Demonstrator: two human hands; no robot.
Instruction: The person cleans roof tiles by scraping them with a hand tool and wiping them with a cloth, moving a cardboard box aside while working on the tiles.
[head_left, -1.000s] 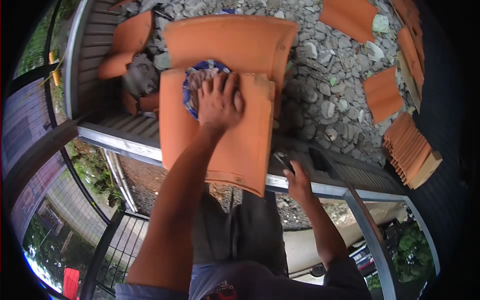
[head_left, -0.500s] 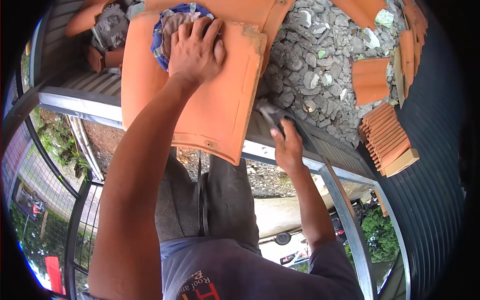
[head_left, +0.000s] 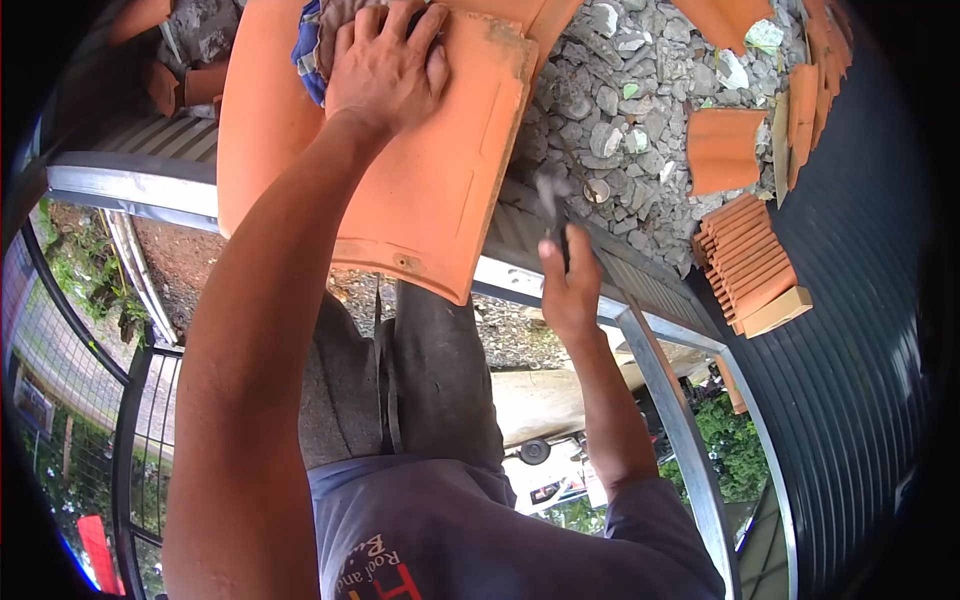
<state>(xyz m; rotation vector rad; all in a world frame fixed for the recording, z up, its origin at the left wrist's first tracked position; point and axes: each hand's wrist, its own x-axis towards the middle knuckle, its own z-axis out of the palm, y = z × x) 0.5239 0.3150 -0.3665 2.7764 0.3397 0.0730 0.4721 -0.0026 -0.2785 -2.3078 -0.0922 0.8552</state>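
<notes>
Tile (head_left: 430, 180), clay & curved, is seen in head view just fwd of the body, its long axis running roughly fore-aft, near end jutting past the metal rail (head_left: 510, 282), far end laid partly over a 2nd tile (head_left: 552, 22). L hand (head_left: 385, 75) is pressed on its upper part, fingers spread & bent over a bundled blue cloth (head_left: 309, 75); whether cloth is pinched can't be told. Off tile's R edge, R hand (head_left: 573, 285) is held w/ fingers wrapped round the dark handle of a hammer-like tool (head_left: 557, 215), its head blurred, pointed away from the body, just beside that edge, apparently not touching. So tile lies L of R fingers; L hand is nearer, being on it. Beyond tile's R edge, rubble (head_left: 640, 95) is spread; farther R, a tile stack (head_left: 750, 255) is set.
</notes>
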